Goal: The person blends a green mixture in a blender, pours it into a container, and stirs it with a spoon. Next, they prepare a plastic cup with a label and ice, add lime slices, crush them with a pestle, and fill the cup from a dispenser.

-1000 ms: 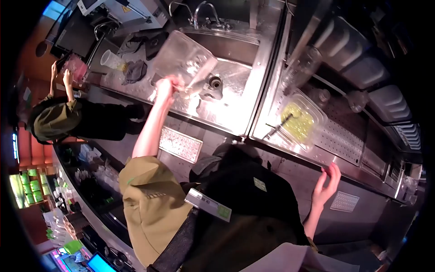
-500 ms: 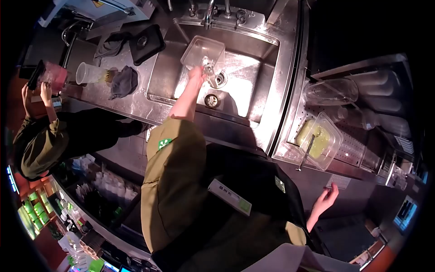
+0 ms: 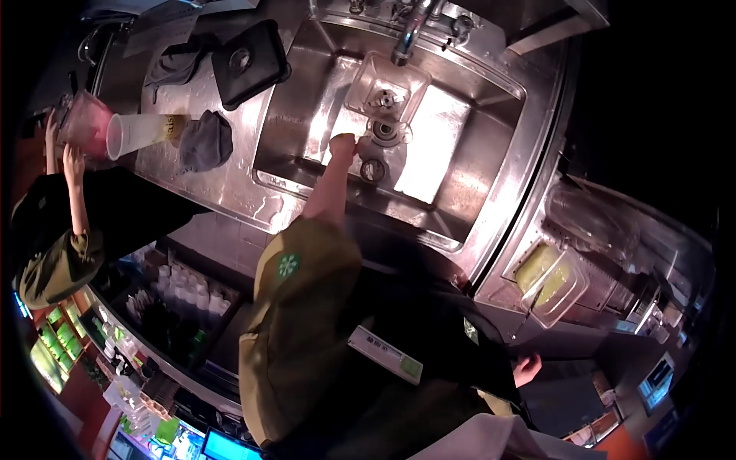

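My left hand reaches into the metal sink with its fingers closed. It is close to a clear square jar with a metal blade-like part at its bottom. Whether the fingers grip the jar's handle I cannot make out. The jar is under the faucet, beside the drain. A round metal piece sits on the sink floor just right of my wrist. Out at my right side hangs my right hand, its fingers loosely bent and apart, with nothing visible in them.
A clear tub of yellow-green food with a long-handled utensil stands on the right counter. Left of the sink are a dark lid, grey cloths and a translucent cup. A co-worker's hands hold a pitcher of pink liquid.
The view has shifted. My left hand has come back toward me, farther from the jar's blade, and the jar sits farther right under the faucet. My right hand has drawn in lower.
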The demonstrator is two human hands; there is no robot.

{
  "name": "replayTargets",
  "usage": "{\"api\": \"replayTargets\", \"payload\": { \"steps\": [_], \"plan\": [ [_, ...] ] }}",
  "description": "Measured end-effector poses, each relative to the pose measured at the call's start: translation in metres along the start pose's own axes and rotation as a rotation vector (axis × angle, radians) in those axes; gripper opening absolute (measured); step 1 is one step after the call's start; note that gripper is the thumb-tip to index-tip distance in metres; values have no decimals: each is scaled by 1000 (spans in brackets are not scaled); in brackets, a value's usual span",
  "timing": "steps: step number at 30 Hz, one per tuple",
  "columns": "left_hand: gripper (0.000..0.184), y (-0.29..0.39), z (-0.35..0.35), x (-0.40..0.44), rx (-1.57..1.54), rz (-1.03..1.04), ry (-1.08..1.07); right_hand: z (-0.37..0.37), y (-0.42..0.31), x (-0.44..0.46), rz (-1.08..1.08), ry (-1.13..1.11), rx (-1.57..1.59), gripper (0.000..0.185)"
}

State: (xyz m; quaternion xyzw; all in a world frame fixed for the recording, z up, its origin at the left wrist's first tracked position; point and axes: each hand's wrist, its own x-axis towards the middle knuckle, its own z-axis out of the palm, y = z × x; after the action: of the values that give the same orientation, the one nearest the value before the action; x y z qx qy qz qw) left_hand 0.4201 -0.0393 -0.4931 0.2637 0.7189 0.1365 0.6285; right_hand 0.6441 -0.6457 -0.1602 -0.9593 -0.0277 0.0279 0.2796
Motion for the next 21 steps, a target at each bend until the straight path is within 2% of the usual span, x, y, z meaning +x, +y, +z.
{"api": "replayTargets", "payload": {
  "steps": [2, 3, 4, 5, 6, 10, 16, 20, 21],
  "plan": [
    [25, -6, 0, 11, 865, 381, 228, -9, 6, -7, -141, -22, -295, 27],
    [26, -6, 7, 5, 855, 352, 300, -18, 30, -6, -312, -24, -427, 28],
    [28, 1, 22, -8, 840, 324, 372, -21, 28, -9, -392, 23, -439, 26],
    [29, 6, 34, -12, 822, 298, 444, -22, 26, -11, -380, 41, -429, 26],
    [30, -10, 37, 5, 880, 435, 372, -25, 23, -12, -328, 39, -424, 26],
    [21, -74, 66, 62, 944, 557, 529, -26, 7, -11, -203, 39, -424, 25],
    [16, -76, 78, 44, 752, 432, 584, -35, -13, -9, -176, 33, -454, 24],
    [14, -82, 75, 54, 768, 447, 543, -40, -23, -12, -160, 45, -447, 24],
    [13, -81, 74, 55, 743, 433, 529, -42, -27, -12, -219, 73, -452, 23]
  ]
}}
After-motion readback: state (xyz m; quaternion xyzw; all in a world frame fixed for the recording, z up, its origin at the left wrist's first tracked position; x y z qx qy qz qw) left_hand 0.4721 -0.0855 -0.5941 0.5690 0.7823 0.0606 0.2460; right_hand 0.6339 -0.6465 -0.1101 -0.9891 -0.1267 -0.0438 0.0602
